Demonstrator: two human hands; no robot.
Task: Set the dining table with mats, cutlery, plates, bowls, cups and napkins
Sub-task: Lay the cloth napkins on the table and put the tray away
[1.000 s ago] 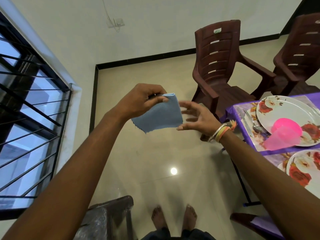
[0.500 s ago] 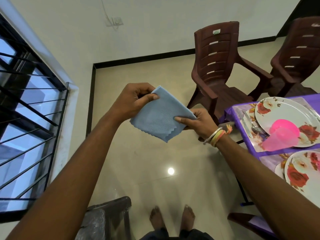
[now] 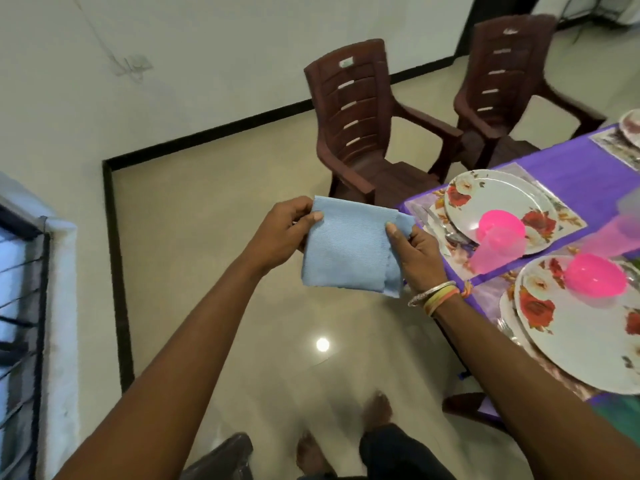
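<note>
Mid-frame, above the floor, both hands pinched the folded blue napkin [image 3: 349, 249]: left hand [image 3: 284, 233] at its upper left corner, right hand [image 3: 414, 251] on its right edge. Loosening either pinch could undo the fold before it reached the counter [image 3: 568, 174] at right.

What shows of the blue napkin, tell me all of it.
The blue napkin is light-blue cloth with a fine ribbed weave, folded into a rough square; a second layer shows along its right edge. It hangs facing the camera, held in the air left of the table. The left hand pinches its upper left corner, the right hand its upper right edge, thumbs on the front. Nothing else touches it.
</note>
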